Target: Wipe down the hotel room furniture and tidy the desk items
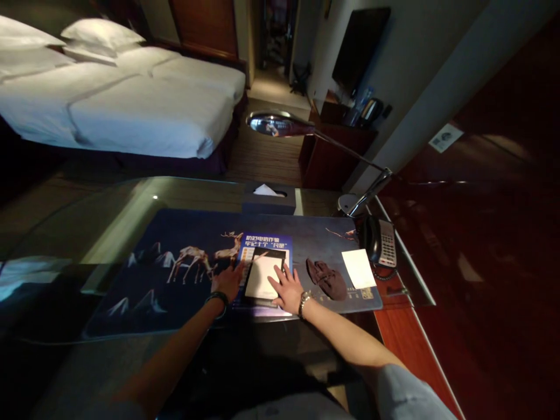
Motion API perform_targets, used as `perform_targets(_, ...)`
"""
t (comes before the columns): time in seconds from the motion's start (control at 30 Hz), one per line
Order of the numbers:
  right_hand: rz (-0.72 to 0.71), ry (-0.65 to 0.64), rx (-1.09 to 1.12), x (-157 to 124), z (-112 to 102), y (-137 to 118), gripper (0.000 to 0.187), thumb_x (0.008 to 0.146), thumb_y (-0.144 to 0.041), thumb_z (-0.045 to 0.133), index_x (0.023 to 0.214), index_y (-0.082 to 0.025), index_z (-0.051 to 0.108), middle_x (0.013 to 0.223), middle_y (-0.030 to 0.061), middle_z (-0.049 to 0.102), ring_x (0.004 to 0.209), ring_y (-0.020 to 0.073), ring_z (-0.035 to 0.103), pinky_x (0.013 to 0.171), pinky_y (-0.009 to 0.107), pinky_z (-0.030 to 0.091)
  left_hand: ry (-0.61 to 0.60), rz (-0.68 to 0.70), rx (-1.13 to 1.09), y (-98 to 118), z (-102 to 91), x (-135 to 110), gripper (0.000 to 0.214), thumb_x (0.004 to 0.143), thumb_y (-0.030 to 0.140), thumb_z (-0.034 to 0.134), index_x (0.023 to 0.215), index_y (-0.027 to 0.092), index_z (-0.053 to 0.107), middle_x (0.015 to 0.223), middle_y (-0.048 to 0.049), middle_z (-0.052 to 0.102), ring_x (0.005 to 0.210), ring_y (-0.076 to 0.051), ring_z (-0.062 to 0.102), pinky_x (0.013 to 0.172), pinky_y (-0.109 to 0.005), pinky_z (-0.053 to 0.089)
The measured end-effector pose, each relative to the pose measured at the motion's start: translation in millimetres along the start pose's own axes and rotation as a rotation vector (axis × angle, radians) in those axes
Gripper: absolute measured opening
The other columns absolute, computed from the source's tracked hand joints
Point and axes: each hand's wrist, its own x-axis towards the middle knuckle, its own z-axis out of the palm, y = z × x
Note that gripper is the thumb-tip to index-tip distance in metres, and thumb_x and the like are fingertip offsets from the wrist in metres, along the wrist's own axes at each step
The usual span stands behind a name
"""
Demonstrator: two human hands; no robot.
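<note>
A white notepad lies in a dark holder on a blue printed sheet, on the deer-patterned desk mat. My left hand rests at the pad's left edge, fingers stretched out and touching it. On the pad's right edge my right hand lies flat with its fingers spread; a watch sits on that wrist. Neither hand holds anything.
A crumpled brown cloth and a white card lie right of the pad. A desk phone, a bent metal lamp and a tissue box stand on the glass desk. Beds lie beyond.
</note>
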Motion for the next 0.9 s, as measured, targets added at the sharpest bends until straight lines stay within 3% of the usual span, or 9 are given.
perform_targets(0.1, -0.025, -0.036, 0.014, 7, 7, 2, 0.08, 0.086, -0.049, 0.063, 0.155, -0.028, 0.027, 0.168, 0.0111, 0.002, 0.152, 0.0425, -0.004, 0.118, 0.071, 0.01, 0.003, 0.021, 0.025, -4, 3.6, -6, 0.054, 0.1, 0.023, 0.026, 0.153, 0.028, 0.033, 0.12, -0.0149, 0.058, 0.112, -0.035, 0.057, 0.093, -0.051, 0.044)
perform_targets(0.23, -0.021, -0.058, 0.015, 12, 0, 7, 0.08, 0.085, -0.043, 0.064, 0.155, -0.03, 0.027, 0.168, 0.0088, 0.002, 0.153, 0.0395, -0.003, 0.119, 0.069, 0.011, 0.013, 0.018, -0.023, -6, 7.9, -3, 0.053, 0.1, 0.023, 0.029, 0.153, 0.027, 0.035, 0.117, -0.0143, 0.058, 0.111, -0.035, 0.058, 0.093, -0.052, 0.045)
perform_targets(0.4, -0.007, -0.054, 0.027, 8, -8, 4, 0.079, 0.083, -0.039, 0.066, 0.153, -0.027, 0.032, 0.168, 0.0091, 0.008, 0.153, 0.0384, 0.002, 0.12, 0.066, 0.014, 0.028, 0.005, -0.121, -11, 5.0, 0, 0.05, 0.101, 0.024, 0.029, 0.148, 0.014, 0.04, 0.12, -0.0177, 0.06, 0.111, -0.036, 0.058, 0.095, -0.051, 0.045)
perform_targets(0.5, 0.055, 0.133, 0.014, 6, -26, -11, 0.074, 0.084, -0.037, 0.065, 0.151, -0.022, 0.036, 0.165, 0.0128, 0.019, 0.151, 0.0353, 0.014, 0.122, 0.06, 0.018, 0.033, 0.092, -0.186, -9, -2.8, -15, 0.044, 0.095, 0.008, 0.032, 0.133, 0.004, 0.054, 0.118, -0.0192, 0.062, 0.112, -0.03, 0.059, 0.1, -0.042, 0.045)
perform_targets(0.6, -0.015, 0.311, -0.087, 13, -49, -36, 0.061, 0.089, -0.035, 0.06, 0.146, -0.019, 0.043, 0.153, 0.0158, 0.041, 0.141, 0.0308, 0.034, 0.121, 0.054, 0.022, 0.058, 0.258, -0.234, 4, -14.3, -35, 0.039, 0.09, 0.001, 0.041, 0.119, 0.008, 0.065, 0.114, -0.0153, 0.065, 0.111, -0.026, 0.058, 0.101, -0.036, 0.043)
perform_targets(0.67, -0.118, 0.229, -0.186, 19, -58, -48, 0.04, 0.092, -0.035, 0.054, 0.129, -0.019, 0.06, 0.131, 0.014, 0.061, 0.126, 0.029, 0.049, 0.113, 0.05, 0.033, 0.093, 0.356, -0.264, 17, -22.6, -43, 0.033, 0.094, 0.008, 0.04, 0.107, 0.014, 0.07, 0.103, -0.011, 0.067, 0.102, -0.024, 0.06, 0.093, -0.035, 0.047)
perform_targets(0.73, -0.134, 0.089, -0.257, 25, -59, -51, 0.031, 0.095, -0.037, 0.048, 0.105, -0.018, 0.07, 0.108, 0.0119, 0.07, 0.109, 0.0273, 0.059, 0.098, 0.044, 0.044, 0.145, 0.409, -0.292, 27, -28.5, -43, 0.036, 0.097, 0.014, 0.037, 0.098, 0.018, 0.072, 0.095, -0.0074, 0.067, 0.095, -0.023, 0.059, 0.088, -0.036, 0.048)
perform_targets(0.83, 0.098, -0.018, -0.222, 28, -49, -43, 0.045, 0.098, -0.05, 0.038, 0.091, -0.02, 0.072, 0.096, 0.0104, 0.074, 0.094, 0.0244, 0.066, 0.076, 0.034, 0.049, 0.263, 0.346, -0.33, 29, -27.2, -32, 0.037, 0.096, 0.017, 0.045, 0.128, 0.01, 0.061, 0.123, -0.013, 0.063, 0.115, -0.026, 0.053, 0.105, -0.04, 0.043)
perform_targets(0.9, 0.238, -0.05, -0.169, 29, -39, -35, 0.049, 0.097, -0.056, 0.034, 0.095, -0.023, 0.071, 0.094, 0.0088, 0.075, 0.088, 0.0234, 0.07, 0.069, 0.031, 0.048, 0.302, 0.302, -0.338, 20, -17.3, -27, 0.058, 0.091, 0.019, 0.056, 0.144, 0.0, 0.042, 0.145, -0.0202, 0.048, 0.133, -0.03, 0.041, 0.117, -0.043, 0.033)
